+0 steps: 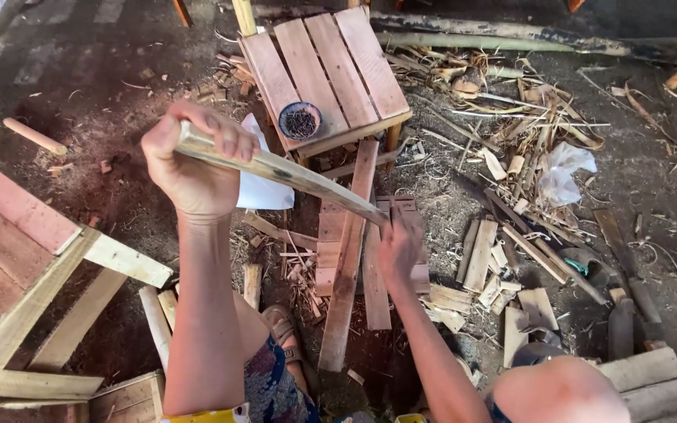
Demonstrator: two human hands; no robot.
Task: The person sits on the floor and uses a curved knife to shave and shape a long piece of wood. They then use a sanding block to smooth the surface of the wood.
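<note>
We look down on a dirt floor (103,86) littered with shavings and offcuts, and the biggest things in view are the 2 pieces of slatted woodwork: a reddish slatted frame (17,251) at the left edge and a small slatted stool (331,66) straight ahead, which carries a little dark bowl (300,120) on its near corner. Between us and the stool, a pile of short boards (350,258) lies flat on the floor, its long plank running away from us toward the stool. Across all this runs the bamboo strip (291,174), and its lie is what matters: its long axis slants from upper left down to lower right, high at the left end and dropping until its far end meets the boards. The left hand (193,160) is closed fully round the upper end of the strip, fingers wrapped over the top, raised well clear of the floor. The right hand (399,251) sits low at the other end, pressed at or just beside the strip's tip over the boards; we cannot tell whether its fingers pinch the strip or merely steady it. A white plastic bag (562,176) lies among split bamboo scraps (511,251) to the right.
</note>
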